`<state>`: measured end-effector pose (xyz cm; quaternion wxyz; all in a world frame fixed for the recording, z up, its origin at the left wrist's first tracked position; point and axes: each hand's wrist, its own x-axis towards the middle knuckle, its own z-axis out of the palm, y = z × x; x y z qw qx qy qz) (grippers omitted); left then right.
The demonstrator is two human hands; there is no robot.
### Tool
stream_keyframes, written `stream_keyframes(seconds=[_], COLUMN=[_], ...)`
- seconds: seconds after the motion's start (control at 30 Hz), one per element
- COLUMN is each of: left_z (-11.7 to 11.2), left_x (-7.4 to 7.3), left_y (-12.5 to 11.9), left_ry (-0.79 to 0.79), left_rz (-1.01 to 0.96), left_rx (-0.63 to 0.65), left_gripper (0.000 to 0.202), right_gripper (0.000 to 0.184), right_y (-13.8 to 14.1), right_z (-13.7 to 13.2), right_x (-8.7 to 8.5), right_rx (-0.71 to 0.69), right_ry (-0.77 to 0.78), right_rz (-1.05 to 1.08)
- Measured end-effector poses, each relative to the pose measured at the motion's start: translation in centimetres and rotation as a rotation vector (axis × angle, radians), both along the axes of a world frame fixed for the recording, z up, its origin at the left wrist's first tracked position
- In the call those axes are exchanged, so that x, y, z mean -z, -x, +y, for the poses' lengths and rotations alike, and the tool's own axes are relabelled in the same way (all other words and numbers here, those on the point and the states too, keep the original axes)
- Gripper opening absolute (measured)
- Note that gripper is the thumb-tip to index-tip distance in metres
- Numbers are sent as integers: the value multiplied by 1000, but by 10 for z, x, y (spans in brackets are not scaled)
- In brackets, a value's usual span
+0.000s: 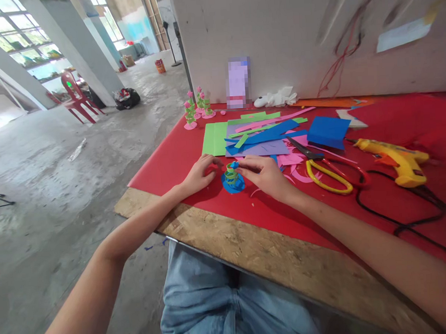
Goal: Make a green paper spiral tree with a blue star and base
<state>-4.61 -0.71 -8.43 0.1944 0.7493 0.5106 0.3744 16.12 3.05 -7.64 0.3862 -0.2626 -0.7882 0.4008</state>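
A small paper ornament stands upright near the table's front edge, with a round blue base (pixel 233 187) and a coiled green strip (pixel 231 175) rising from it. My right hand (pixel 263 174) pinches a little blue paper piece (pixel 234 165) at the top of the coil. To the left of the ornament is my left hand (pixel 203 174), its fingers apart and curved, with nothing seen in it. Whether the blue piece touches the coil I cannot tell.
Finished pink and green ornaments (pixel 199 107) stand at the back left. Behind my hands lie green sheets (pixel 214 139), paper strips and a blue square (pixel 329 131). Scissors (pixel 330 176) and a yellow glue gun (pixel 398 160) with a black cord are on the right.
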Motion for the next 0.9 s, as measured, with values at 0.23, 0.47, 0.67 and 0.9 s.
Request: stream_keyframes(seconds=[0.23, 0.47, 0.67, 0.9], left_z=[3, 4, 1, 3], left_x=[-2, -16, -56, -83], left_y=[-2, -12, -46, -67], left_ry=[63, 238, 721, 848], left_rz=[-298, -741, -1037, -1209], left_rx=[-140, -217, -11, 96], left_gripper=[20, 22, 47, 62], right_gripper=[32, 15, 4, 4], right_y=[1, -3, 0, 1], right_z=[-1, 12, 25, 27], right_x=[-6, -48, -90, -104], right_rx=[70, 234, 334, 400], right_ry=[61, 101, 45, -69], right_rz=[69, 224, 364, 336])
